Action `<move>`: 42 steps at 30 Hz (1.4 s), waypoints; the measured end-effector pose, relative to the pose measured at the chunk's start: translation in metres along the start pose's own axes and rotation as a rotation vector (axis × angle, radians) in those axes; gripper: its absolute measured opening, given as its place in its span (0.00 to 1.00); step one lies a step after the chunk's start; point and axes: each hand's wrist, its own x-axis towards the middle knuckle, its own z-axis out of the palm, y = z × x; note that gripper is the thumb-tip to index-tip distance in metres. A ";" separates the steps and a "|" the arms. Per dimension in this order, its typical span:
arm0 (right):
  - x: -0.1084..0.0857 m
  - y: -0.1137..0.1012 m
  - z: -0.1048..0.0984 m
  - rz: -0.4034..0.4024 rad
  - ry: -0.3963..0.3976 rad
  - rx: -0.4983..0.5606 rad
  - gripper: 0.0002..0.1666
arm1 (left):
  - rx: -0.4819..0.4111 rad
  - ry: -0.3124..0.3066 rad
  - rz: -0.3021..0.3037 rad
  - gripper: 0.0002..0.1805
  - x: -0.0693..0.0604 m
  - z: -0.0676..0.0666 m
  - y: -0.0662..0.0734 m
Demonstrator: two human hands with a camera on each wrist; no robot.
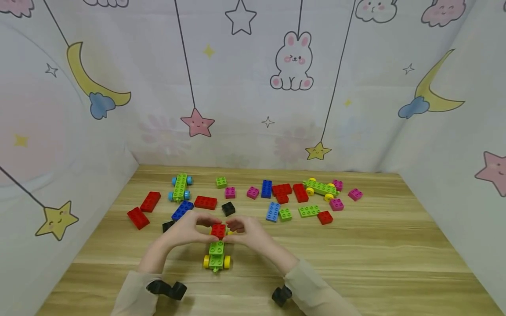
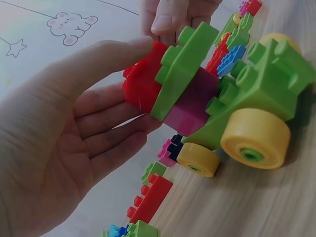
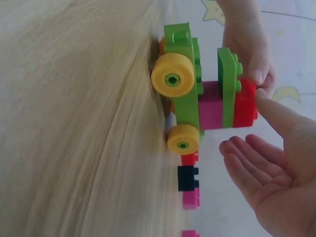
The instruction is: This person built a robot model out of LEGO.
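In front of me stands a toy car on a lime-green wheeled base (image 3: 186, 106) with yellow wheels (image 2: 256, 138). A magenta brick (image 3: 211, 104) sits on the base, a green block (image 2: 185, 69) lies over that, and a red brick (image 1: 218, 231) is on top. My left hand (image 1: 189, 227) has its thumb against the red brick's upper edge; its other fingers extend beyond the brick, partly hidden. From the other side, my right hand (image 1: 249, 232) touches a corner of the red brick with its thumb. In the right wrist view its fingers (image 3: 252, 158) are loosely extended, apart from the car.
Loose bricks lie beyond the hands, among them a black brick (image 1: 228, 209), a light blue brick (image 1: 272, 211) and several red ones. Two more green wheeled bases stand farther back, one with blue wheels (image 1: 180, 187), one with yellow (image 1: 321, 188). A printed curtain (image 1: 253, 101) surrounds the wooden table (image 1: 356, 263).
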 end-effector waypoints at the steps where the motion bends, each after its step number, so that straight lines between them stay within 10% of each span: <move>1: -0.001 0.000 -0.002 0.001 0.003 0.008 0.26 | 0.003 0.002 0.003 0.24 0.000 0.001 0.000; 12: -0.021 0.019 -0.034 -0.125 0.144 -0.044 0.23 | 0.034 0.000 0.009 0.21 0.003 0.003 0.000; 30: -0.053 0.071 -0.147 -0.070 0.441 -0.316 0.22 | 0.047 0.008 -0.008 0.22 0.003 0.004 0.001; 42: -0.053 0.100 -0.204 0.008 0.459 -0.452 0.24 | 0.050 0.001 0.003 0.21 0.004 0.004 0.003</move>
